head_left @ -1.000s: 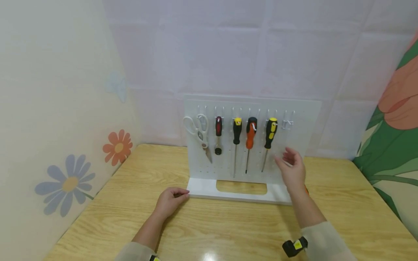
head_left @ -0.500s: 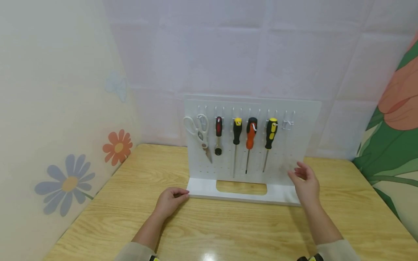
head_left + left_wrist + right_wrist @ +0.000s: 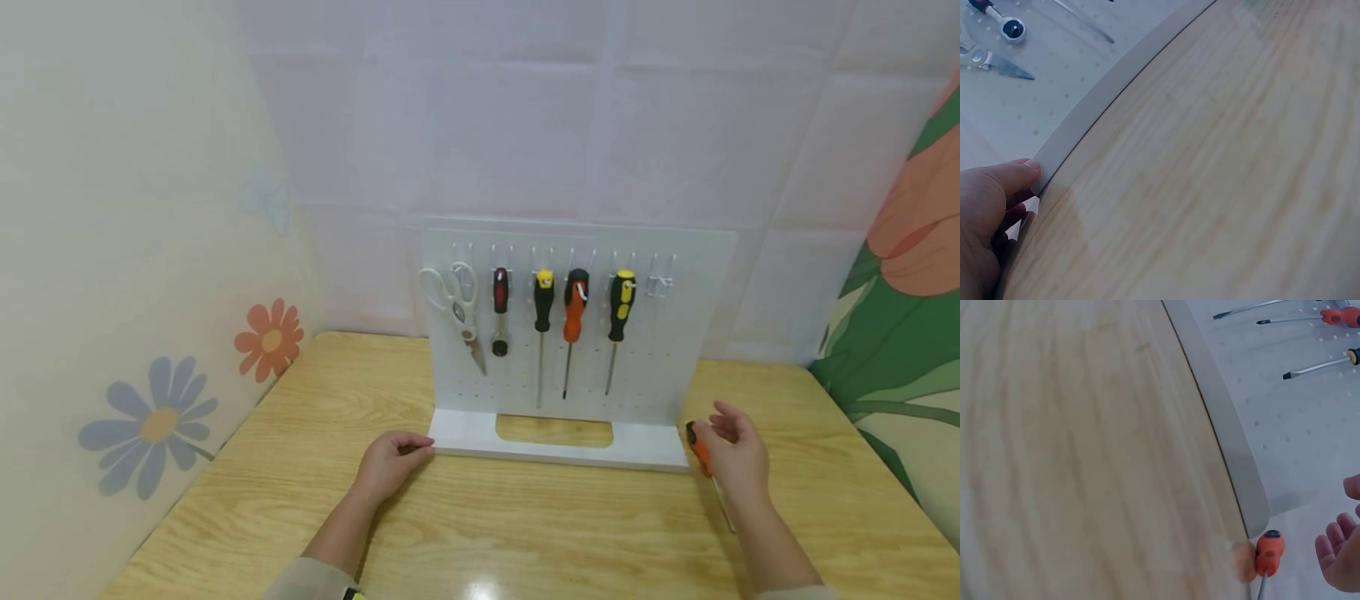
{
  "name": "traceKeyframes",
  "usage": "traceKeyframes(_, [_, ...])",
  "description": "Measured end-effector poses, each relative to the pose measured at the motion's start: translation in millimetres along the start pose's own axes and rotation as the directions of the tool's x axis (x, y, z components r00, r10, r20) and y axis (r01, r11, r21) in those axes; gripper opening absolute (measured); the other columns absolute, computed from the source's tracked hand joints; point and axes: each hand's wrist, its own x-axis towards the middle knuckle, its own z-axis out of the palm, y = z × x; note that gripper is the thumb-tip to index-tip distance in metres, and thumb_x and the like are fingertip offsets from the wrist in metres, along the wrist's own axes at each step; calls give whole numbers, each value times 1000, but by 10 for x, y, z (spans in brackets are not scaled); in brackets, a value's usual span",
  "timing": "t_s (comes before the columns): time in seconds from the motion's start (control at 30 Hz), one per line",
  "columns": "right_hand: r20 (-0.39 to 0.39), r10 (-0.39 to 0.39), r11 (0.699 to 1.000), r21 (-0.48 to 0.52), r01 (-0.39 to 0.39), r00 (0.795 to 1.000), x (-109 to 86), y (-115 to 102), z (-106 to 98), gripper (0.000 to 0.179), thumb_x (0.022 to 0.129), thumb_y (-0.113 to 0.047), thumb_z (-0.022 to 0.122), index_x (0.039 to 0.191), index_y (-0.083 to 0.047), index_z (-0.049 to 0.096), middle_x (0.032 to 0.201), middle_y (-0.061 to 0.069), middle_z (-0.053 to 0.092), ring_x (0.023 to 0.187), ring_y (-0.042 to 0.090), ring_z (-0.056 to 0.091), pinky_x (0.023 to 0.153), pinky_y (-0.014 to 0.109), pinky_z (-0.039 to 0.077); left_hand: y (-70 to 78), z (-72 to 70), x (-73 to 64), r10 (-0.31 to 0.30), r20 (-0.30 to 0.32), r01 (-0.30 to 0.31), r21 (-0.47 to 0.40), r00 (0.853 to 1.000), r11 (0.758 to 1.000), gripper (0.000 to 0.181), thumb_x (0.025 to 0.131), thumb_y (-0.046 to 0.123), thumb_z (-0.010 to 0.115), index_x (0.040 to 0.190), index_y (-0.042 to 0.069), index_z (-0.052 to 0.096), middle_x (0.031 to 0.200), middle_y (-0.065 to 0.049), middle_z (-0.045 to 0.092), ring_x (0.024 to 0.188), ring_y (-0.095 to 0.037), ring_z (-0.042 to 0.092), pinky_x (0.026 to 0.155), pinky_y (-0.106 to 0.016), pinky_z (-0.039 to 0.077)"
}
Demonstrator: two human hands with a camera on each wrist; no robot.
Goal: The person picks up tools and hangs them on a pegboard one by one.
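Observation:
My left hand (image 3: 390, 467) pinches the left front corner of the white pegboard stand's base (image 3: 465, 429); in the left wrist view the thumb (image 3: 1019, 175) lies on its edge. Right of the stand, an orange-and-black screwdriver (image 3: 700, 452) lies on the wooden table, shaft toward me. My right hand (image 3: 738, 458) hovers beside its handle, fingers loosely bent. The right wrist view shows a gap between that hand (image 3: 1346, 559) and the screwdriver (image 3: 1269, 553).
On the pegboard (image 3: 675, 358) hang white scissors (image 3: 459, 312), a small ratchet wrench (image 3: 501, 292), a black-and-yellow screwdriver (image 3: 543, 308), an orange screwdriver (image 3: 574, 321) and another black-and-yellow one (image 3: 621, 308). A bare hook (image 3: 660, 286) is at the right. Walls stand behind and to both sides.
My right hand has moved down and right, from in front of the pegboard to beside the lying screwdriver, which now shows. The rightmost hanging screwdriver has swung slightly. My left hand stays put.

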Motion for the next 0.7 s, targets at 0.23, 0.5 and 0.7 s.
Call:
traceKeyframes(0.23, [72,42,996,-79,-36,997,5,107,-75,55,97,-21,60,145,-1,42,136,20,49,100,2,45,70,2,37,-10,5,6,-1,-2,1,2,1000,1000,10,87,12,73,95,8,77,108,-9,71,105,-24,63,93,-38,49])
traceKeyframes(0.5, [176,114,983,-162,-85,978,62,273,-108,62,98,-24,57,148,2,33,143,30,40,129,42,41,101,44,41,-10,5,9,-3,-1,3,-10,1000,1000,10,87,12,73,94,8,77,107,-9,71,103,-23,63,91,-36,49])
traceKeyframes(0.7, [196,88,975,-217,-44,977,75,362,-118,61,97,-23,57,146,6,34,138,34,44,125,44,45,104,52,38,-6,-2,-2,-4,3,4,-8,1000,1000,10,87,14,73,95,8,77,108,-9,71,105,-24,63,92,-38,49])
